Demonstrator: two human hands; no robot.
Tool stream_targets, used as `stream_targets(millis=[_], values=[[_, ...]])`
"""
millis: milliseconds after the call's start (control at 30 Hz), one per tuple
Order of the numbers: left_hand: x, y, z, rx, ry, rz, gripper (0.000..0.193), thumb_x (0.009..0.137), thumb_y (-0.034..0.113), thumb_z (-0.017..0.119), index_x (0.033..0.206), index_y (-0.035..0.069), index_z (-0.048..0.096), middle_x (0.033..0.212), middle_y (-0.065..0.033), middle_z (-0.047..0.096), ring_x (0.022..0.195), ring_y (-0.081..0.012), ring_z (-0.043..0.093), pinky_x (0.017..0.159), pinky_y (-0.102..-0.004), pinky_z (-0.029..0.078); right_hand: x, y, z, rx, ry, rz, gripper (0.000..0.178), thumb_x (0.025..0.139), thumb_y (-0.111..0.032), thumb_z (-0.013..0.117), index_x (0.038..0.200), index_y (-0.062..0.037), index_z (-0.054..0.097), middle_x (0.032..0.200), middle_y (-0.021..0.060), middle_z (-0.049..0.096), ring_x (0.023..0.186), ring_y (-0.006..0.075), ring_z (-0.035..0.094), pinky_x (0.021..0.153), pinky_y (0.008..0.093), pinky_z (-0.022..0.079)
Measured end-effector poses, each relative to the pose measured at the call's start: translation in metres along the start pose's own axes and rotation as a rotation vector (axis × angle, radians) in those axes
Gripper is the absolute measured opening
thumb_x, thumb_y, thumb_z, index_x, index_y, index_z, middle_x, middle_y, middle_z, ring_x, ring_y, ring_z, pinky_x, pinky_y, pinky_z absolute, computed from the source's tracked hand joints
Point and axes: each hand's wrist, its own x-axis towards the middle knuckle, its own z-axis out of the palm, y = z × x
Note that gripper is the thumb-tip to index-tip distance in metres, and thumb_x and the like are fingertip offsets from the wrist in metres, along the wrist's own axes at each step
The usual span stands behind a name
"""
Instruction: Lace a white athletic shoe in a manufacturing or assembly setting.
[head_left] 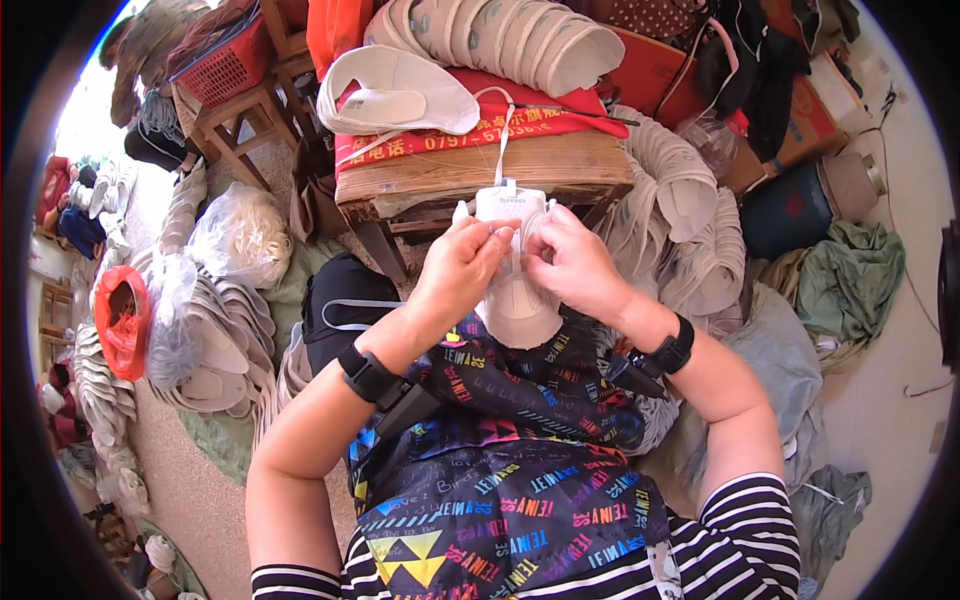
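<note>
Wooden table (570,165), 2 hands (465,264) on shoe part (520,312)

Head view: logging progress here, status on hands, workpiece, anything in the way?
Left hand, right hand at white shoe piece, exact grips unclear. Piece in front of wooden bench. White strap over bench edge, reaching toward piece.

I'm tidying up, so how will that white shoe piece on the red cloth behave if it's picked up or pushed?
The white shoe piece likely holds its shape, since its sides curve up unsupported. It looks light, being thin-walled. Pushed, it might rumple the draped red cloth beneath.
</note>
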Motion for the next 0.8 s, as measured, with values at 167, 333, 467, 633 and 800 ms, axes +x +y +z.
stream_targets(millis=[167, 333, 467, 633, 800], values=[[-0.003, -0.005, -0.008, -0.095, -0.047, -0.094, 0.031, 0.096, 0.011, 0.057, 0.125, 0.001, 0.061, 0.087, -0.0025, 0.062, 0.075, -0.006, 0.059, 0.067, -0.0229, 0.049, 0.004, -0.03, -0.022, 0.957, -0.098, 0.197, 0.011, 0.09, -0.01, 0.064, 0.084, -0.0034, 0.057, 0.089, -0.0002, 0.052, 0.077, 0.0073, 0.059, 0.06, 0.0236, 0.05], [-0.005, 0.0, -0.007, -0.22, -0.056, -0.126, 0.044, 0.092, 0.003, 0.058, 0.134, -0.005, 0.048, 0.098, -0.0057, 0.065, 0.083, -0.0085, 0.061, 0.078, -0.0244, 0.052, 0.009, -0.027, -0.01, 1.01, -0.164, 0.403, 0.008, 0.091, -0.005, 0.061, 0.094, -0.0023, 0.055, 0.082, 0.0009, 0.058, 0.073, 0.0069, 0.059, 0.061, 0.021, 0.05], [-0.003, 0.005, -0.009, -0.582, 0.013, -0.237, 0.051, 0.09, -0.002, 0.056, 0.138, -0.007, 0.04, 0.11, -0.0134, 0.064, 0.093, -0.0146, 0.064, 0.087, -0.028, 0.052, 0.008, -0.021, 0.007, 0.723, -0.03, 0.21, 0.013, 0.087, -0.002, 0.062, 0.096, -0.0008, 0.054, 0.082, 0.003, 0.06, 0.073, 0.0092, 0.059, 0.064, 0.0241, 0.051], [-0.002, 0.006, -0.019, -0.735, 0.047, -0.337, 0.044, 0.092, -0.003, 0.05, 0.134, -0.007, 0.038, 0.117, -0.0222, 0.061, 0.102, -0.0244, 0.066, 0.094, -0.0352, 0.053, 0.011, -0.027, 0.004, 0.531, 0.06, 0.117, 0.02, 0.084, -0.003, 0.063, 0.103, 0.0001, 0.058, 0.081, 0.004, 0.059, 0.072, 0.0099, 0.057, 0.067, 0.0263, 0.05], [-0.003, 0.006, -0.019, -0.785, 0.053, -0.346, 0.048, 0.091, -0.004, 0.048, 0.136, -0.01, 0.034, 0.116, -0.0219, 0.061, 0.1, -0.0216, 0.066, 0.09, -0.0305, 0.055, 0.012, -0.031, 0.008, 0.505, 0.121, 0.074, 0.015, 0.082, -0.001, 0.063, 0.097, -0.0016, 0.062, 0.08, 0.0058, 0.058, 0.069, 0.014, 0.056, 0.065, 0.0291, 0.048]])
